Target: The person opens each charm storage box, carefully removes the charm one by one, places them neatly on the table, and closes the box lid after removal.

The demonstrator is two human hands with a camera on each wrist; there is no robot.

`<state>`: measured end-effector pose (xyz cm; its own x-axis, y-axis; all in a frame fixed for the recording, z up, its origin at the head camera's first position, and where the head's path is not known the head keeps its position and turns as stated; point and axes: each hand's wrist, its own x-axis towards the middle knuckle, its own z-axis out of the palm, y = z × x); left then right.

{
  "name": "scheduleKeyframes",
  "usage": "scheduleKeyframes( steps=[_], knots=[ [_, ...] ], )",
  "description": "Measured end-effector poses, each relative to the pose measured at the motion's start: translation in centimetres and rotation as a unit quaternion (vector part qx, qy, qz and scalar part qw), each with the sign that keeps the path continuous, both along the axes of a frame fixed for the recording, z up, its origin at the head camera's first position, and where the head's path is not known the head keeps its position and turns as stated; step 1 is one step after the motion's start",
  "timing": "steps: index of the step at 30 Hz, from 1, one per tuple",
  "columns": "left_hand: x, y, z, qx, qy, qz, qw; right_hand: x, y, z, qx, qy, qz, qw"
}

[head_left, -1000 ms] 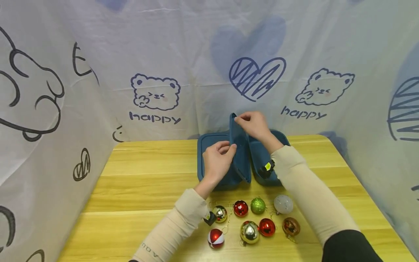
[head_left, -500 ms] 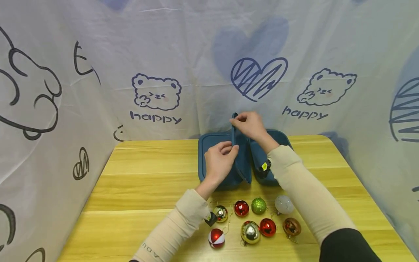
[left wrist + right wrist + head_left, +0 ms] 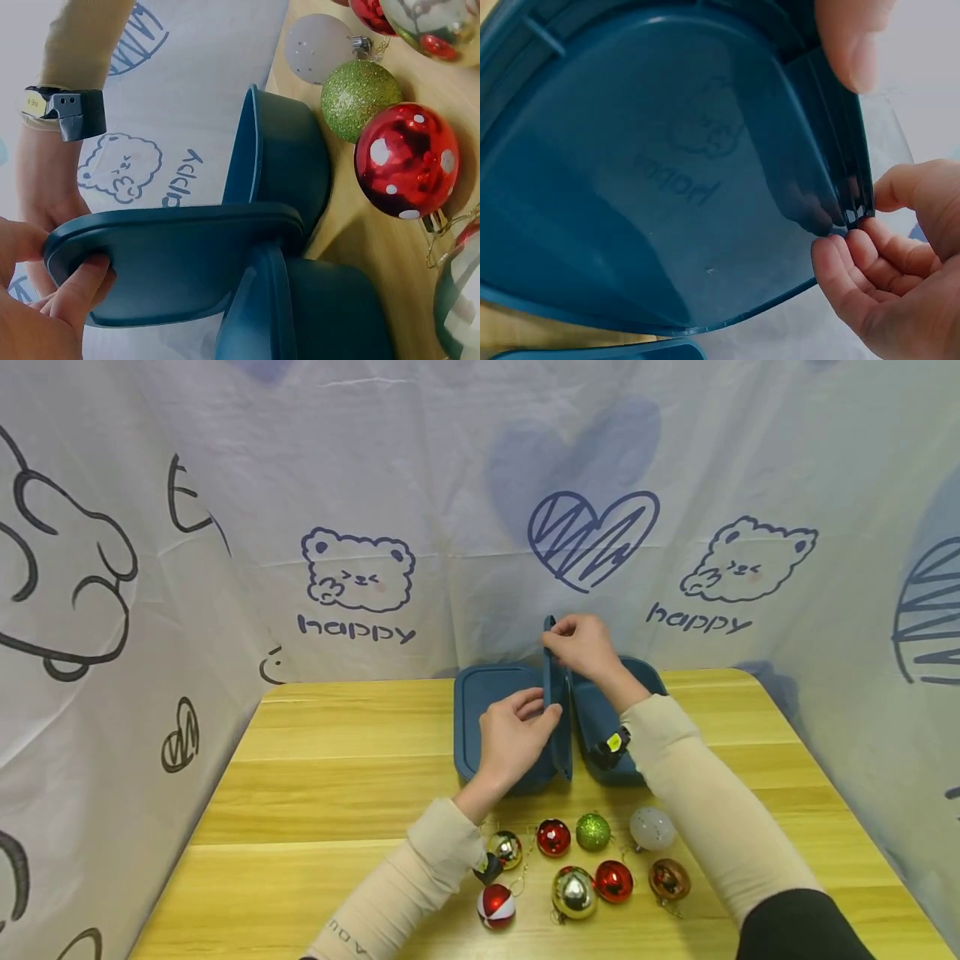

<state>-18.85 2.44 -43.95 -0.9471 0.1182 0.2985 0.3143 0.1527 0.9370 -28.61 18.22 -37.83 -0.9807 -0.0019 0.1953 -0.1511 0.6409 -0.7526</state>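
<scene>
A dark blue plastic lid (image 3: 551, 672) stands on edge between two blue boxes. My left hand (image 3: 513, 735) pinches its near edge between thumb and fingers. Higher up, my right hand (image 3: 581, 643) pinches the lid's far upper corner. The right wrist view shows the lid's rimmed face (image 3: 622, 172) with the left hand (image 3: 892, 262) at its edge. The left box (image 3: 476, 718) has a flat lid on top. The right box (image 3: 596, 714) is uncovered, partly hidden behind the right wrist.
Several Christmas baubles lie on the wooden table (image 3: 315, 777) in front of the boxes: green glitter (image 3: 593, 832), white (image 3: 652, 829), large gold (image 3: 574, 892), red-and-white (image 3: 496, 906) and others. A printed cloth (image 3: 465, 527) hangs behind and at the sides.
Both hands have shifted slightly right, the left one also a little nearer. The lid has moved right with them and turned more edge-on to the head view. The boxes and baubles have stayed put.
</scene>
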Motion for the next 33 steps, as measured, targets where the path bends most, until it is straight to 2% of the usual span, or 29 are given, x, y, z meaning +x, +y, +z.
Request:
scheduleKeyframes(
  steps=[9,17,23,33],
  knots=[
    [0.4,0.8,0.1,-0.005,0.000,-0.013,0.9999,0.8,0.9,0.2,0.001,-0.004,-0.011,1.000],
    [0.7,2.0,0.0,-0.018,0.020,-0.025,0.9993,1.4,1.5,0.5,0.006,-0.015,-0.027,1.000],
    [0.9,2.6,-0.2,-0.019,0.021,-0.026,0.9993,1.6,1.9,0.7,-0.008,-0.017,-0.029,0.999],
    [1.2,3.0,-0.6,-0.026,0.026,-0.052,0.9980,1.9,2.8,1.2,-0.013,-0.044,-0.024,0.999]
  ],
)
